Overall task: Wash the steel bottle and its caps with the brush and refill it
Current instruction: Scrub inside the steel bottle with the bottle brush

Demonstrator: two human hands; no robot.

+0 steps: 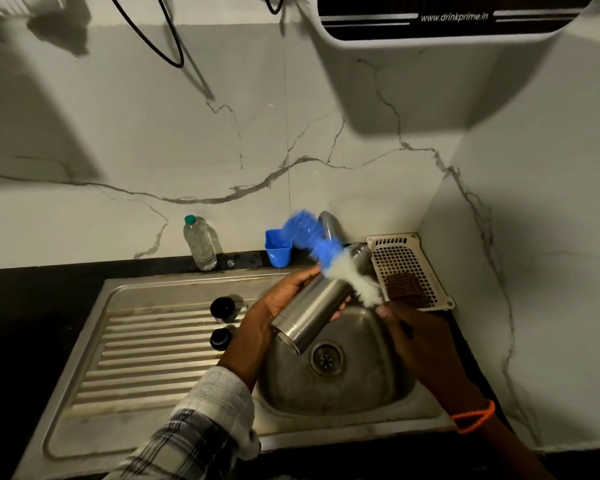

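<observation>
Steel bottle (312, 308) tilted over the sink bowl (347, 386), mouth end up near the tap (329, 226), bottom end down toward the drain (326, 358). Wrapped by the left hand (274, 306), fingers curled under and around its middle, thumb on top. Blue and white brush (329, 258), blurry, lying across the upper part of the bottle, blue bristles past the left fingertips, white bristles near the right hand (416, 341). Right hand just right of the bottle, fingers bent toward the brush's white end; grip on the handle too dark to see, so cannot tell. Orange band (473, 419) on the right wrist, checked sleeve (201, 420) on the left arm.

Two dark caps (224, 308) on the ribbed draining board (146, 348), just left of the left hand, one (220, 337) nearer than the other. Blue cup (278, 247) behind the left fingers, at the wall. Clear plastic bottle (200, 242) with a green top farther left on the black counter. White basket (406, 268) behind the right fingers, brown scrub pad (404, 287) inside. White water purifier (447, 19) up on the marble wall (222, 133).
</observation>
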